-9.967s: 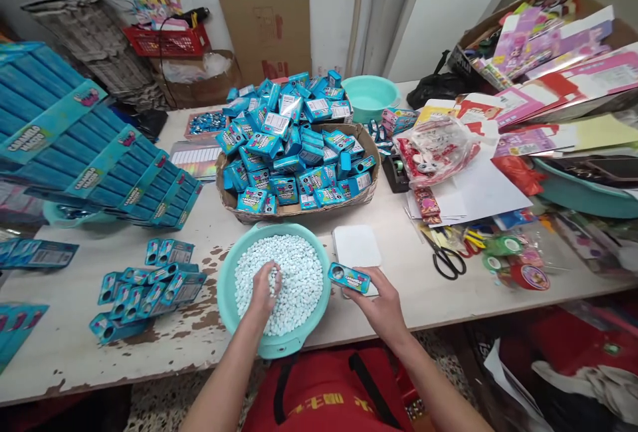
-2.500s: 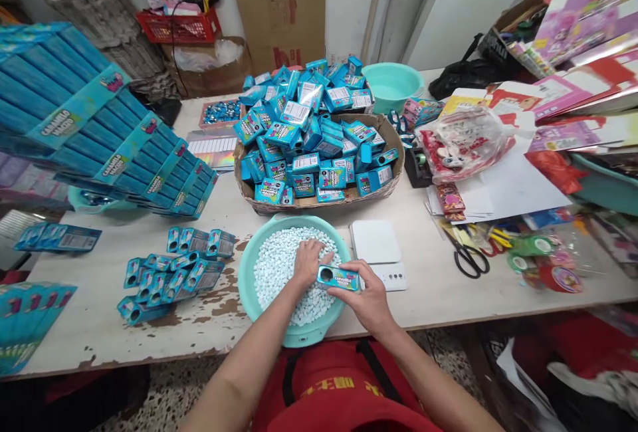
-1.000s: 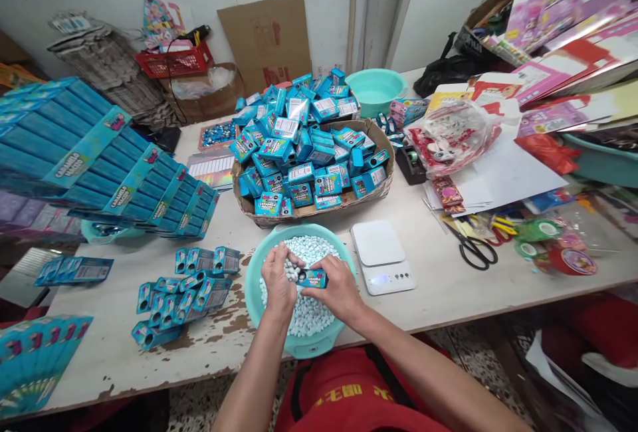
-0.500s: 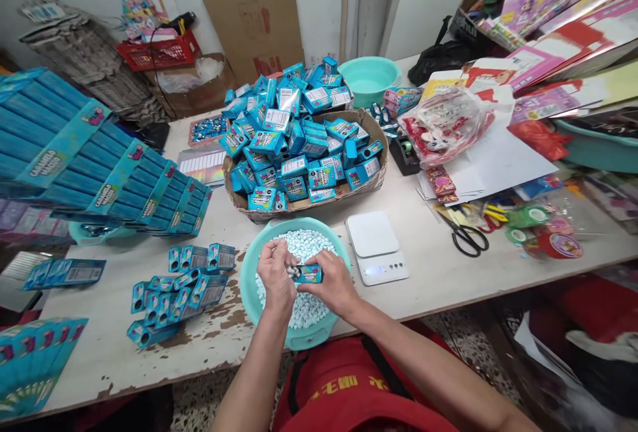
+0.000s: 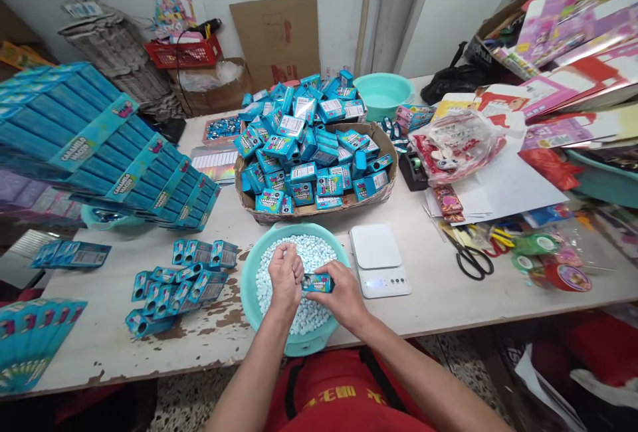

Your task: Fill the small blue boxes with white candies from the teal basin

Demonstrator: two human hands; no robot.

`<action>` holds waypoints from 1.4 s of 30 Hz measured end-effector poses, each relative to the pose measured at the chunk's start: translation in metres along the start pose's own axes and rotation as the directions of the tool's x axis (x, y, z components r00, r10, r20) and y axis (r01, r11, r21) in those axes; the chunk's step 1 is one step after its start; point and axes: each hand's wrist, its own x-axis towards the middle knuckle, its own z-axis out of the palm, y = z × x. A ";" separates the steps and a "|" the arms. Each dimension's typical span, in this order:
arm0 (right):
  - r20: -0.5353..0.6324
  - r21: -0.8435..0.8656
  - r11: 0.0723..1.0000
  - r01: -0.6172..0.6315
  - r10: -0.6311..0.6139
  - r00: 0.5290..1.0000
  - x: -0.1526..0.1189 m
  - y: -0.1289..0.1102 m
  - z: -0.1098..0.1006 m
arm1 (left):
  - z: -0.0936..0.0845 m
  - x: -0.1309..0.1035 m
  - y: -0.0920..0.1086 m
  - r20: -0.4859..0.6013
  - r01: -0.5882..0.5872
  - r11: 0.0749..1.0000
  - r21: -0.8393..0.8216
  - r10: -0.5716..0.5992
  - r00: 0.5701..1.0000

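Observation:
In my right hand [image 5: 347, 296] is a small blue candy box [image 5: 319, 283], held sideways between thumb and fingers, its printed side up and its end towards the left. My left hand [image 5: 286, 278] is closed with curled fingers right beside that end; whatever it holds is hidden. Both hands are over a turquoise basin [image 5: 248, 296] filled with small pale blue candies [image 5: 312, 246]. A white digital scale [image 5: 376, 246] stands just right of the basin. Left of it, several blue boxes [image 5: 182, 292] lie with round openings in their ends.
Behind the basin, a cardboard tray [image 5: 259, 214] is heaped with blue boxes. Tall stacks of blue cartons [image 5: 109, 146] lean at the left. Black scissors [image 5: 471, 259], tape rolls [image 5: 541, 244] and a plastic bag [image 5: 456, 143] lie to the right. An aqua bowl [image 5: 383, 96] stands behind.
My left fingers have curled further in and sit slightly apart from the box end, where candies showed before. The right hand still holds the box. The whole view has shifted slightly.

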 end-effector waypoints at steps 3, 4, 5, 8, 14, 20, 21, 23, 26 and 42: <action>-0.003 0.101 0.995 -0.010 0.011 1.000 0.000 0.004 0.001 | -0.003 0.002 0.006 0.043 0.032 0.998 -0.057 -0.030 0.999; -0.009 0.154 0.988 -0.026 0.027 1.000 -0.001 0.005 0.001 | -0.005 0.003 0.008 0.049 0.033 0.997 -0.065 -0.030 0.998; -0.012 0.213 0.976 -0.049 0.053 0.999 -0.002 0.006 0.000 | -0.007 0.005 0.009 0.049 0.028 0.998 -0.061 -0.025 0.998; 0.053 0.424 0.884 -0.197 0.193 0.980 -0.006 0.011 -0.007 | -0.024 0.017 0.006 0.000 -0.061 0.990 0.124 0.062 0.998; -0.058 0.593 0.727 -0.345 0.466 0.883 -0.012 0.043 -0.054 | -0.071 0.046 -0.019 0.313 -0.396 0.275 0.876 0.301 0.901; -0.440 0.436 0.837 -0.332 0.520 0.732 0.011 0.109 -0.083 | -0.035 0.104 0.009 0.477 -0.491 -0.091 0.866 0.439 0.761; -0.468 0.406 0.852 -0.330 0.504 0.726 0.016 0.119 -0.081 | -0.023 0.119 0.019 0.445 -0.426 -0.141 0.894 0.407 0.798; -0.494 0.357 0.880 -0.315 0.464 0.736 0.024 0.135 -0.076 | -0.003 0.150 0.039 0.296 -0.236 -0.228 0.945 0.279 0.914; -0.461 0.318 0.906 -0.278 0.404 0.790 0.029 0.147 -0.070 | 0.017 0.187 0.057 0.067 -0.033 -0.310 0.950 0.098 0.993; -0.134 0.641 0.755 -0.138 0.287 0.949 -0.019 0.042 -0.057 | -0.002 0.017 -0.014 0.600 -0.568 0.526 0.633 0.129 0.789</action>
